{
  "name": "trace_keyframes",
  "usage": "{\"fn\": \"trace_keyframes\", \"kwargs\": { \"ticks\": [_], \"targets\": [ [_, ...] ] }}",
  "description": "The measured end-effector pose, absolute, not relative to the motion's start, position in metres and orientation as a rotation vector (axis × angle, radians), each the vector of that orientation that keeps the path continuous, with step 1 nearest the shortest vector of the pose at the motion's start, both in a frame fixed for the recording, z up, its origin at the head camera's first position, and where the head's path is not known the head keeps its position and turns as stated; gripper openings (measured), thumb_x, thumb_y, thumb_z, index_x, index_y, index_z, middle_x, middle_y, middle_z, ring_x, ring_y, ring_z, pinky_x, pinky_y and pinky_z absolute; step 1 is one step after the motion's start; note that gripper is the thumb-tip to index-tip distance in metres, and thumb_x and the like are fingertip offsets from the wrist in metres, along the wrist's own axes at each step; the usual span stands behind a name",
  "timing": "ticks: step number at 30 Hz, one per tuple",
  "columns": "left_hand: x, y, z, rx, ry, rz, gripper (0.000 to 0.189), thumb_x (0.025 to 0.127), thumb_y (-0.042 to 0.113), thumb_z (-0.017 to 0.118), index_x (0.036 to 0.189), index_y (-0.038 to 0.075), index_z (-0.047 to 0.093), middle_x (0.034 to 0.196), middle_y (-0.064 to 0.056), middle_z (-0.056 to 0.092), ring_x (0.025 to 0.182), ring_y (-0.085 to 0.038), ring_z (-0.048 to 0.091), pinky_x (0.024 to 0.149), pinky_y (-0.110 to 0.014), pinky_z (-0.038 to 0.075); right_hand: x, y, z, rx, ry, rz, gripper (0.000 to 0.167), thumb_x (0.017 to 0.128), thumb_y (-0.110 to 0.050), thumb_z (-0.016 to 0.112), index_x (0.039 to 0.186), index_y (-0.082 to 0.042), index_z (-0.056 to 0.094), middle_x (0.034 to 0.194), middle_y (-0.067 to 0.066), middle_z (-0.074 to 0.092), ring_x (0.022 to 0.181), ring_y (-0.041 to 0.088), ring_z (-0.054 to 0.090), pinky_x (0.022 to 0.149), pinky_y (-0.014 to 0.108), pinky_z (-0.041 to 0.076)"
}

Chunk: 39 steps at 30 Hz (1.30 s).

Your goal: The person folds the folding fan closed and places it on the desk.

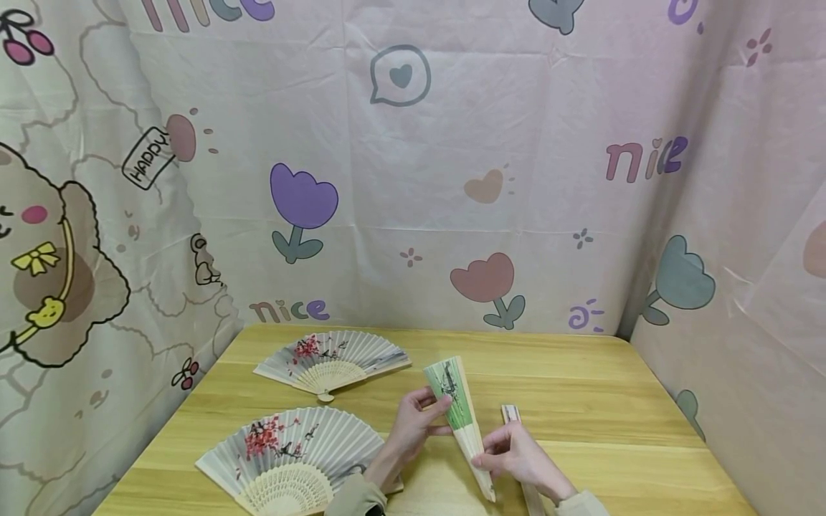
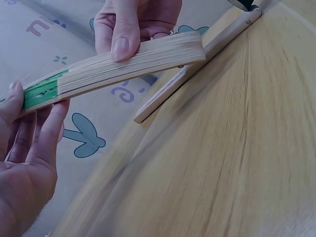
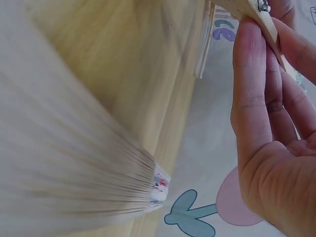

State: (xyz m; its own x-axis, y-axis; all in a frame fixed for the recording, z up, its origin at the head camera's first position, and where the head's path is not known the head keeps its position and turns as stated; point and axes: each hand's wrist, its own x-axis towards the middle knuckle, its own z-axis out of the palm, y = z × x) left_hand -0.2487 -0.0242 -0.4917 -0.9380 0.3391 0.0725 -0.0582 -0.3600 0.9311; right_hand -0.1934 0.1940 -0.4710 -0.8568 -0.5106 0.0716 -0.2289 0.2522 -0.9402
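Both of my hands hold a green folding fan (image 1: 459,408) with pale wooden ribs, mostly folded and tilted above the table. My left hand (image 1: 409,424) grips its green leaf between thumb and fingers. Lower down, my right hand (image 1: 519,459) pinches the ribs near the pivot end. The left wrist view shows the fan's stacked ribs (image 2: 128,64) side-on, with the right thumb pressed on them. A second, folded fan (image 1: 511,413) lies on the table beside the right hand, partly hidden by it. In the right wrist view, its ribs (image 3: 108,173) loom close and blurred.
Two spread fans with red blossoms lie on the left of the wooden table (image 1: 581,387): one farther back (image 1: 351,351), one nearer (image 1: 342,430), partly covered by the left forearm. A printed cloth (image 1: 413,143) hangs behind the table and along its sides.
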Motion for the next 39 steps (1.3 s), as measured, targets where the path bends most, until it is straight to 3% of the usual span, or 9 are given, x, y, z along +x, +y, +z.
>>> {"fn": "trace_keyframes", "kwargs": {
  "ticks": [5, 9, 15, 21, 28, 34, 39],
  "targets": [
    [-0.2496, -0.0239, -0.4921, 0.408, 1.636, 2.351, 0.051, 0.097, 0.012, 0.066, 0.136, -0.015, 0.047, 0.107, -0.001, 0.068, 0.092, -0.015, 0.071, 0.079, -0.036, 0.068, -0.1931, 0.1933, -0.4700, -0.701, 2.282, -1.632, 0.019, 0.088, -0.009, 0.074, 0.081, 0.008, 0.073, 0.069, 0.031, 0.065, 0.057, 0.002, 0.059, 0.050, 0.016, 0.056],
    [-0.2500, -0.0234, -0.4915, 0.425, 1.653, 2.339, 0.050, 0.098, 0.013, 0.064, 0.136, -0.015, 0.047, 0.106, -0.001, 0.065, 0.092, -0.015, 0.070, 0.078, -0.036, 0.068, -0.1929, 0.1926, -0.4693, -0.734, 2.280, -1.625, 0.020, 0.089, -0.009, 0.073, 0.080, 0.008, 0.073, 0.068, 0.036, 0.060, 0.055, -0.001, 0.055, 0.047, 0.009, 0.045],
    [-0.2493, -0.0237, -0.4906, 0.388, 1.658, 2.340, 0.049, 0.097, 0.014, 0.066, 0.135, -0.013, 0.049, 0.105, -0.003, 0.074, 0.090, -0.013, 0.072, 0.075, -0.033, 0.069, -0.1937, 0.1917, -0.4699, -0.809, 2.285, -1.623, 0.023, 0.089, -0.008, 0.072, 0.075, 0.009, 0.070, 0.065, 0.037, 0.058, 0.053, -0.002, 0.053, 0.044, 0.006, 0.038],
    [-0.2491, -0.0242, -0.4912, 0.415, 1.653, 2.358, 0.049, 0.097, 0.014, 0.067, 0.133, -0.015, 0.050, 0.102, -0.002, 0.076, 0.087, -0.012, 0.074, 0.075, -0.033, 0.068, -0.1943, 0.1921, -0.4715, -0.825, 2.289, -1.622, 0.018, 0.089, -0.008, 0.072, 0.081, 0.009, 0.073, 0.066, 0.034, 0.061, 0.055, -0.002, 0.055, 0.045, 0.008, 0.045],
    [-0.2492, -0.0246, -0.4913, 0.376, 1.660, 2.358, 0.048, 0.094, 0.012, 0.070, 0.130, -0.015, 0.053, 0.099, -0.002, 0.076, 0.086, -0.015, 0.074, 0.075, -0.035, 0.069, -0.1932, 0.1932, -0.4704, -0.790, 2.283, -1.607, 0.017, 0.088, -0.007, 0.072, 0.086, 0.009, 0.074, 0.066, 0.021, 0.068, 0.057, -0.001, 0.060, 0.049, 0.017, 0.059],
    [-0.2488, -0.0250, -0.4897, 0.373, 1.669, 2.343, 0.048, 0.094, 0.010, 0.070, 0.130, -0.016, 0.052, 0.096, 0.001, 0.072, 0.085, -0.015, 0.073, 0.076, -0.035, 0.069, -0.1918, 0.1929, -0.4691, -0.788, 2.282, -1.594, 0.017, 0.089, -0.007, 0.072, 0.087, 0.010, 0.074, 0.068, 0.025, 0.067, 0.057, -0.001, 0.060, 0.051, 0.024, 0.063],
    [-0.2480, -0.0249, -0.4883, 0.363, 1.662, 2.337, 0.047, 0.095, 0.009, 0.068, 0.131, -0.016, 0.051, 0.099, -0.002, 0.072, 0.086, -0.015, 0.073, 0.079, -0.037, 0.069, -0.1918, 0.1923, -0.4689, -0.794, 2.285, -1.598, 0.017, 0.088, -0.006, 0.072, 0.086, 0.010, 0.074, 0.068, 0.028, 0.066, 0.057, -0.002, 0.059, 0.049, 0.020, 0.061]
  ]
}}
